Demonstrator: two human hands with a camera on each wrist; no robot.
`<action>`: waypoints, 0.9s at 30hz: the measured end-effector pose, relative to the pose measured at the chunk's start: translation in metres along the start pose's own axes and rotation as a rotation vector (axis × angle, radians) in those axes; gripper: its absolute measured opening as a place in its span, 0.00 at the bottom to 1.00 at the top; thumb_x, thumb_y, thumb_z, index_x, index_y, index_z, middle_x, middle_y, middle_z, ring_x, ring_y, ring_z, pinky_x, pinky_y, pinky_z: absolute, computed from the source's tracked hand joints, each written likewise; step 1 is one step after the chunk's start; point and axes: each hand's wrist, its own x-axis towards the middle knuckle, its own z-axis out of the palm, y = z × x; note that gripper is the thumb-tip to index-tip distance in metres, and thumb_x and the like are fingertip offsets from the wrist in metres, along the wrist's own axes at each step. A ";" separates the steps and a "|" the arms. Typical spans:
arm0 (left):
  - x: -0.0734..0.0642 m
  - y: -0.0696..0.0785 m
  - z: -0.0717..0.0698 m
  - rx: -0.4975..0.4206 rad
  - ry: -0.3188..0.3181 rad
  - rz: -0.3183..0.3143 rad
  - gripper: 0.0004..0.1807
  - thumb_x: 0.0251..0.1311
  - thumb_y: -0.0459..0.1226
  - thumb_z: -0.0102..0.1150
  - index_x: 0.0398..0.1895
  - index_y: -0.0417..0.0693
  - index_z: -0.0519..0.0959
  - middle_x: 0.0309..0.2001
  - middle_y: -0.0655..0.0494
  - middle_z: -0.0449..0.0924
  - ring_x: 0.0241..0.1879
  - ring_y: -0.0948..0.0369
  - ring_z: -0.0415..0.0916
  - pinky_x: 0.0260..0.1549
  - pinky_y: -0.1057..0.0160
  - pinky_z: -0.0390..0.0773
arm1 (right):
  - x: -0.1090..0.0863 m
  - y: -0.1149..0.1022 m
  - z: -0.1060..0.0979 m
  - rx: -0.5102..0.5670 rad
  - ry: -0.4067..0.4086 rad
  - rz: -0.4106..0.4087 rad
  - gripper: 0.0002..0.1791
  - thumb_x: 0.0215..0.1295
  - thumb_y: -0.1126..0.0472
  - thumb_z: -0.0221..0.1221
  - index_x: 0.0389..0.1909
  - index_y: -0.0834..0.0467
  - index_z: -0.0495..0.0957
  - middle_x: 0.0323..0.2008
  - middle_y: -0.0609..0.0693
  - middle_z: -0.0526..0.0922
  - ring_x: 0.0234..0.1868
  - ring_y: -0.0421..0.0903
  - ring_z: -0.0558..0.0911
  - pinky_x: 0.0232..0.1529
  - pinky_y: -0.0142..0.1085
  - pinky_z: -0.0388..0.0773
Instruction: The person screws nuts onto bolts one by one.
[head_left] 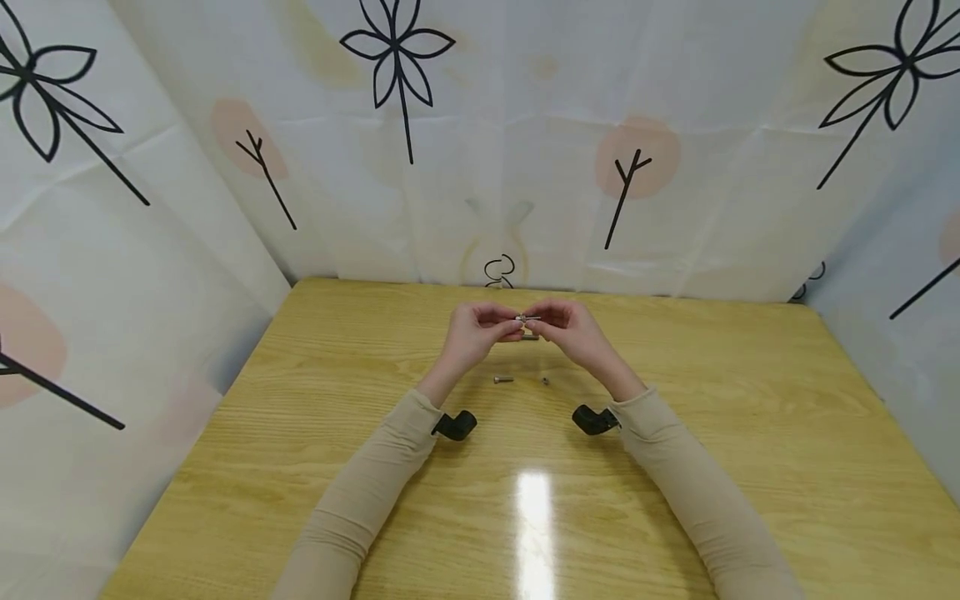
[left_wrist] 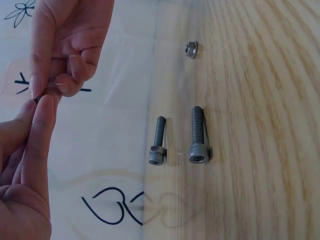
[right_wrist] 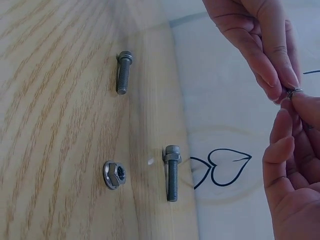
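Note:
Raised above the table's far part, my left hand (head_left: 476,332) and my right hand (head_left: 573,333) meet at the fingertips. Between them they pinch a small metal bolt (head_left: 533,317), its thin shank pointing right in the head view. Fingertips cover most of it, and whether a nut sits on it I cannot tell. Below the hands lies a bolt with a nut by its head (left_wrist: 157,142). Nearer to me are a thicker socket-head bolt (left_wrist: 198,135) and, to its right, a loose flange nut (right_wrist: 114,174).
The hardware lies on a wood-grain table (head_left: 337,467). White patterned cloth (head_left: 480,183) hangs behind the table and along both sides. A black camera mount (head_left: 457,426) sits at the left wrist, another black mount (head_left: 594,420) at the right.

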 end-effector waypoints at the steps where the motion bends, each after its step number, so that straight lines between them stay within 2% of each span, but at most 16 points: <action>1: 0.000 -0.002 0.001 0.000 -0.004 0.002 0.07 0.55 0.23 0.63 0.37 0.27 0.82 0.35 0.38 0.83 0.34 0.46 0.84 0.41 0.44 0.82 | -0.001 0.002 0.000 -0.009 0.002 -0.002 0.11 0.69 0.68 0.56 0.47 0.72 0.77 0.41 0.68 0.79 0.32 0.45 0.79 0.31 0.32 0.76; 3: 0.000 -0.003 0.001 0.011 -0.013 0.007 0.07 0.56 0.24 0.63 0.37 0.27 0.82 0.35 0.38 0.83 0.34 0.45 0.83 0.41 0.46 0.83 | -0.001 0.004 0.000 -0.036 0.006 -0.014 0.11 0.70 0.67 0.55 0.46 0.71 0.78 0.38 0.69 0.79 0.30 0.43 0.78 0.29 0.32 0.75; 6: 0.000 -0.003 0.001 0.021 -0.015 0.005 0.07 0.56 0.24 0.63 0.37 0.27 0.82 0.35 0.39 0.83 0.34 0.46 0.83 0.41 0.46 0.83 | 0.002 0.014 -0.001 -0.049 0.018 -0.012 0.12 0.71 0.64 0.55 0.45 0.69 0.79 0.37 0.68 0.80 0.30 0.47 0.77 0.28 0.33 0.74; 10: 0.000 -0.004 0.001 0.004 0.004 -0.005 0.07 0.55 0.24 0.63 0.37 0.27 0.82 0.35 0.39 0.83 0.33 0.49 0.84 0.42 0.43 0.81 | 0.007 0.030 -0.001 0.019 0.017 0.016 0.13 0.69 0.62 0.58 0.48 0.66 0.78 0.41 0.62 0.81 0.38 0.58 0.79 0.37 0.44 0.81; 12: 0.000 -0.004 0.001 -0.008 0.007 -0.002 0.07 0.55 0.24 0.63 0.37 0.27 0.82 0.35 0.39 0.83 0.33 0.49 0.84 0.42 0.43 0.81 | 0.007 0.033 -0.001 0.044 0.018 0.016 0.13 0.68 0.62 0.59 0.49 0.65 0.77 0.43 0.59 0.81 0.42 0.62 0.79 0.42 0.52 0.80; 14: 0.000 -0.004 0.001 -0.003 0.005 0.001 0.07 0.55 0.24 0.64 0.37 0.27 0.82 0.35 0.39 0.83 0.33 0.49 0.84 0.41 0.46 0.83 | 0.008 0.035 -0.002 0.043 0.021 0.004 0.13 0.67 0.62 0.59 0.48 0.65 0.78 0.42 0.59 0.81 0.41 0.64 0.78 0.42 0.55 0.79; 16: 0.000 -0.004 0.001 0.006 -0.001 0.005 0.07 0.55 0.24 0.64 0.37 0.28 0.82 0.35 0.39 0.83 0.33 0.49 0.84 0.39 0.49 0.84 | 0.008 0.036 -0.002 0.006 0.023 -0.012 0.12 0.68 0.60 0.58 0.46 0.64 0.79 0.38 0.60 0.81 0.37 0.64 0.77 0.37 0.52 0.79; 19: 0.000 -0.004 0.002 0.016 -0.018 0.001 0.07 0.56 0.25 0.64 0.37 0.27 0.82 0.35 0.39 0.83 0.34 0.47 0.84 0.40 0.48 0.84 | 0.007 0.036 -0.003 -0.042 0.029 -0.027 0.12 0.70 0.59 0.56 0.44 0.64 0.80 0.35 0.62 0.81 0.31 0.57 0.77 0.30 0.46 0.76; 21: 0.000 -0.003 0.002 0.018 -0.028 -0.002 0.08 0.56 0.25 0.64 0.37 0.27 0.82 0.35 0.39 0.83 0.35 0.45 0.83 0.41 0.44 0.82 | 0.006 0.034 -0.003 -0.034 0.027 -0.021 0.12 0.71 0.61 0.55 0.45 0.66 0.79 0.36 0.64 0.81 0.30 0.50 0.77 0.29 0.41 0.76; 23: 0.001 -0.002 0.002 0.022 -0.032 -0.005 0.07 0.56 0.25 0.63 0.37 0.27 0.82 0.35 0.39 0.83 0.35 0.43 0.83 0.43 0.41 0.80 | 0.004 0.028 -0.003 0.000 0.025 -0.009 0.12 0.70 0.64 0.56 0.47 0.68 0.78 0.39 0.64 0.81 0.33 0.46 0.79 0.32 0.38 0.79; 24: 0.001 -0.001 0.002 0.026 -0.027 -0.003 0.07 0.56 0.25 0.63 0.37 0.27 0.82 0.34 0.39 0.83 0.35 0.43 0.83 0.43 0.40 0.80 | 0.003 0.023 -0.002 0.009 0.025 -0.005 0.12 0.69 0.65 0.56 0.48 0.69 0.77 0.41 0.64 0.81 0.34 0.45 0.80 0.33 0.36 0.79; 27: 0.003 0.003 0.002 0.044 -0.019 0.017 0.07 0.57 0.26 0.63 0.37 0.28 0.82 0.34 0.40 0.83 0.34 0.44 0.83 0.41 0.43 0.82 | 0.001 0.008 -0.001 0.022 0.028 -0.008 0.13 0.68 0.68 0.56 0.49 0.72 0.75 0.44 0.65 0.80 0.39 0.54 0.81 0.35 0.34 0.80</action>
